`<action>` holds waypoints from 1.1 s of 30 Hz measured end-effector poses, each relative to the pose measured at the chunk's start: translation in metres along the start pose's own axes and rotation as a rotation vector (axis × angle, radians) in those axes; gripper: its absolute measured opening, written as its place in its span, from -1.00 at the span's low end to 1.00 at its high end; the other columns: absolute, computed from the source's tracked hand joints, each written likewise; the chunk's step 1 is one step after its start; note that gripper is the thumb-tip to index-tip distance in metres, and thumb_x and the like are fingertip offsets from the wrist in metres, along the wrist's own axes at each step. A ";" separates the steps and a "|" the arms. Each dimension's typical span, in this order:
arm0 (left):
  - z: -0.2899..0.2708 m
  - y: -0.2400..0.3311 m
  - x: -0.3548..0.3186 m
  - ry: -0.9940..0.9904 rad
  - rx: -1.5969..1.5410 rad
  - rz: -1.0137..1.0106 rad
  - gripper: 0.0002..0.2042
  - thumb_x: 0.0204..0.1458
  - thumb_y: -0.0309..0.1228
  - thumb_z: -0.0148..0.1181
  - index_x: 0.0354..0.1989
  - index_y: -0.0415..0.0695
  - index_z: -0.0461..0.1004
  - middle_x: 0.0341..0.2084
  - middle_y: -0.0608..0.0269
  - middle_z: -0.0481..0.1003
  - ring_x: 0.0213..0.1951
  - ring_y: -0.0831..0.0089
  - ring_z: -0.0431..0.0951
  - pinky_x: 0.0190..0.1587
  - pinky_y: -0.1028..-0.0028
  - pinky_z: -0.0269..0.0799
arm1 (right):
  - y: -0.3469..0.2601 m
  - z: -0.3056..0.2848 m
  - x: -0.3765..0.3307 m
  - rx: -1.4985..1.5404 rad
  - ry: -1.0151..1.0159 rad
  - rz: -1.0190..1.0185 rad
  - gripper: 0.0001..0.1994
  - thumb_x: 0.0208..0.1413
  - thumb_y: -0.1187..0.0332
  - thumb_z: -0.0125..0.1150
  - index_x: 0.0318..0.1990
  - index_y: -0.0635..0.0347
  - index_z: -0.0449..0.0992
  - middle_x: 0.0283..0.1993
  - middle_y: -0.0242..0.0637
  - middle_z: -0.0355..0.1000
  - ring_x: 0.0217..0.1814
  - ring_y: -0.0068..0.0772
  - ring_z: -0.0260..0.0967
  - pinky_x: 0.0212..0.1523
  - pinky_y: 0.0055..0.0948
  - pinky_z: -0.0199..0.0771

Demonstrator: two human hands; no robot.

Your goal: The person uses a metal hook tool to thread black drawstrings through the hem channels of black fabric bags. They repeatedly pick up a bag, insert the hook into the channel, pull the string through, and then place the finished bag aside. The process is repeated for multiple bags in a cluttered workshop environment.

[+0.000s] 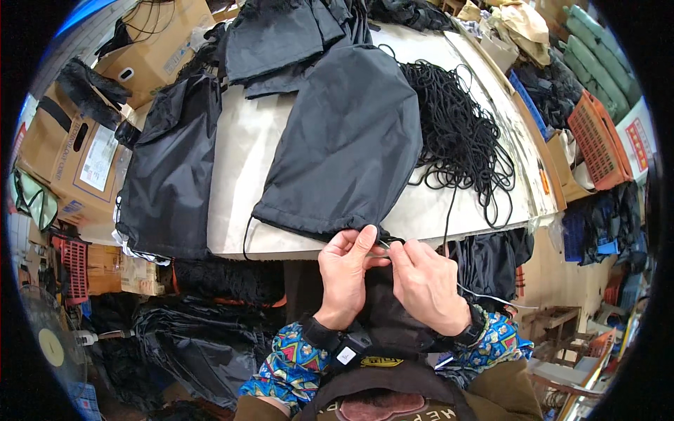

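Note:
A black fabric drawstring bag (347, 140) lies on the white table (242, 151), its near hem hanging at the table's front edge. My left hand (345, 277) pinches that hem at its right corner, thumb and fingers closed on the fabric. My right hand (425, 284) meets it from the right, fingertips closed on a thin black cord (447, 217) at the same corner. The cord runs up to a tangled heap of black cord (460, 133) on the table's right side.
A stack of black bags (172, 175) drapes over the table's left edge. More black bags (281, 38) lie at the back. Cardboard boxes (77, 151) stand left, an orange crate (597, 140) right, dark bags (189, 337) on the floor.

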State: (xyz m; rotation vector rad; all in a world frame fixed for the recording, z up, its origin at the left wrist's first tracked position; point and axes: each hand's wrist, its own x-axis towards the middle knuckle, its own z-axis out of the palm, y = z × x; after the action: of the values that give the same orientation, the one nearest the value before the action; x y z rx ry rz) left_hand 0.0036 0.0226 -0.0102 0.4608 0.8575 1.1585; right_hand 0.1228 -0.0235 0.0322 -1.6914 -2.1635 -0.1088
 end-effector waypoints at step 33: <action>0.002 -0.005 0.018 -0.370 0.261 -0.019 -0.51 0.22 -0.06 -0.07 -0.52 -0.27 0.44 -0.69 0.20 0.46 -0.71 0.56 0.41 -0.65 0.58 0.33 | 0.062 -0.041 -0.012 0.346 -0.022 0.129 -0.91 0.01 0.53 0.20 -0.31 0.32 0.52 -0.43 -0.05 0.44 -0.41 -0.06 0.44 -0.40 -0.38 0.41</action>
State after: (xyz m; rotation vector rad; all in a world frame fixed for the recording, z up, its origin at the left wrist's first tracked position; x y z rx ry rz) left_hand 0.0105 0.0373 -0.0191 0.8509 0.6871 0.9079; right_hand 0.1941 -0.0297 0.0550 -1.6264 -1.9444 0.3032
